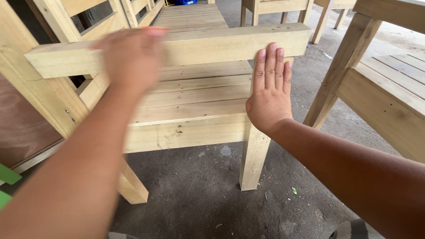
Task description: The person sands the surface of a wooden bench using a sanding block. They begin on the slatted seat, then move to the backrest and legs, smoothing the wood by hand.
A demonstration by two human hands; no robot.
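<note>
The person's left hand (pixel 133 57) is lying blurred over the front face of a pale, unfinished wooden armrest beam (pixel 212 44) that is running across the view on top of a slatted pale wooden chair (pixel 195 106); the blur is hiding how far its fingers are spread, so it cannot be told whether it is gripping the beam or only resting on it. The right hand (pixel 270 95) is pressing flat and fully open against the same beam near its right end, fingers together and pointing up, holding nothing, with its heel sitting over the top of the chair's square front leg (pixel 253 159). A second pale wooden chair (pixel 389 93) is standing just to the right, apart from the first, on the grey concrete floor (pixel 199 194). A blue crate-like box (pixel 185 2) is showing at the far top edge, and two bright green flat pieces (pixel 6 179) are poking in at the lower left edge.
</note>
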